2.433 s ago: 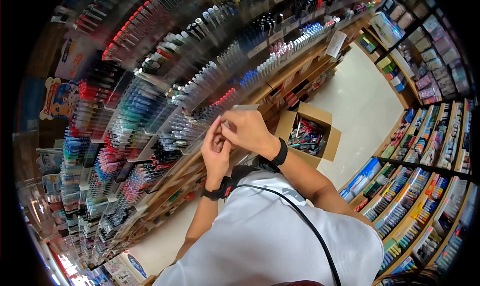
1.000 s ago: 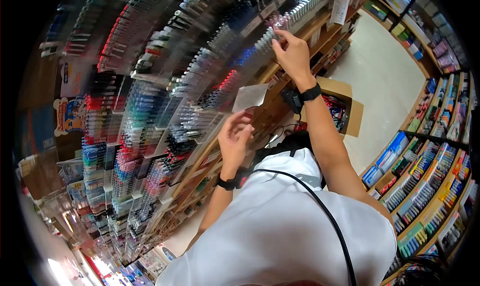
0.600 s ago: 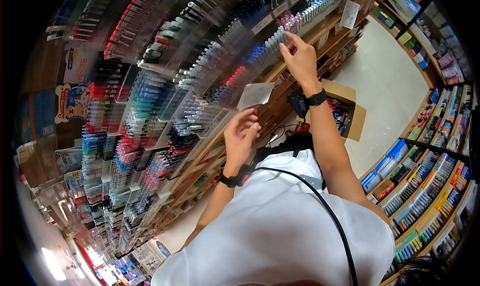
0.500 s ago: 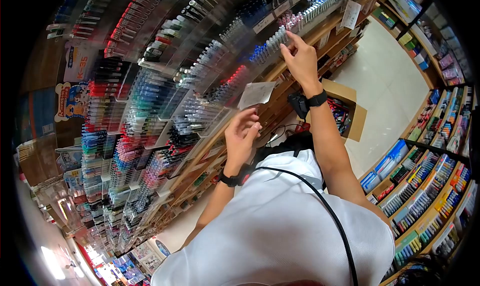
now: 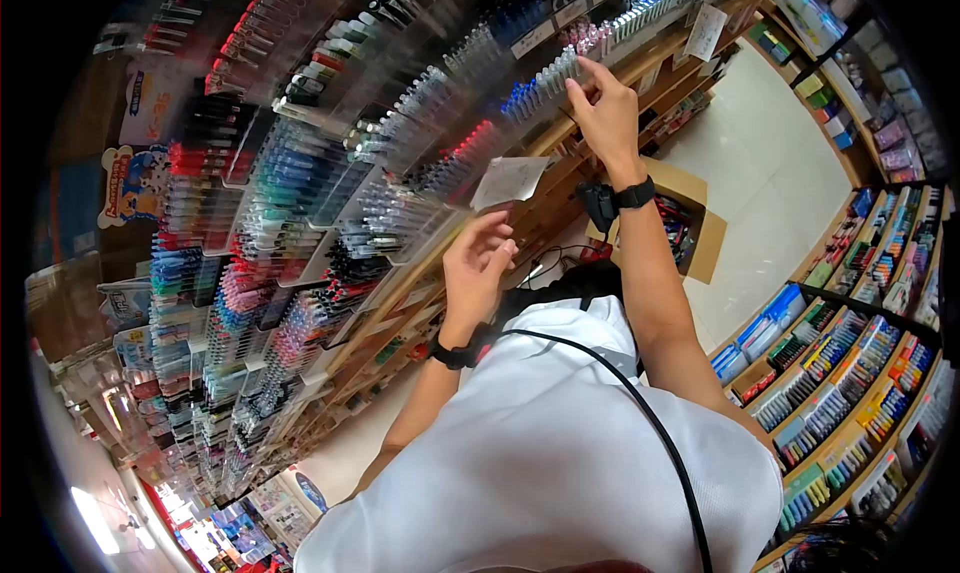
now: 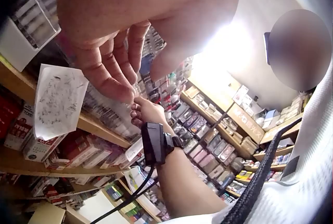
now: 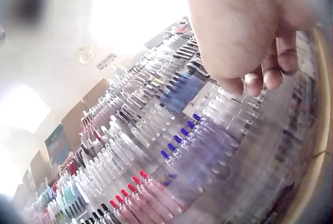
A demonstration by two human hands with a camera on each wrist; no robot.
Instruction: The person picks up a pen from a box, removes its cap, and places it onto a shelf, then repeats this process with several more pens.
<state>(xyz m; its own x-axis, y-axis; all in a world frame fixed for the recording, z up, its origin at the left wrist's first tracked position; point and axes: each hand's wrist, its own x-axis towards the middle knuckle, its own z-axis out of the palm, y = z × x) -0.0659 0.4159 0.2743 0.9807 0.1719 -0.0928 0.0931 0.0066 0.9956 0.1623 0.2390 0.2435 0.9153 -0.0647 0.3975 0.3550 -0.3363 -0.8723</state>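
Observation:
My right hand (image 5: pixel 608 123) reaches to a row of clear-ended pens (image 5: pixel 553 79), index fingertip against or just beside them, thumb a little apart. In the right wrist view the right hand (image 7: pixel 242 36) hangs over clear pens (image 7: pixel 231 110), next to blue-topped pens (image 7: pixel 200 143); whether it pinches one is hidden. My left hand (image 5: pixel 474 275) hovers with loosely bent fingers and nothing visible in them, just below a handwritten paper (image 5: pixel 510 181). The left wrist view shows the left hand (image 6: pixel 117 36) close up, the paper (image 6: pixel 60 101) beside it.
Tiered clear racks of pens (image 5: pixel 290 188) rise to the left along a wooden shelf edge (image 5: pixel 640 65). An open cardboard box (image 5: pixel 710 248) of pens stands on the floor (image 5: pixel 755 173). More stocked shelves (image 5: pixel 800 433) line the right. A black cable (image 5: pixel 655 428) crosses the shirt.
The hands, together at first, have parted. My right hand has moved up and right to the pen row; the left has shifted slightly right. Over the last half second both have barely moved.

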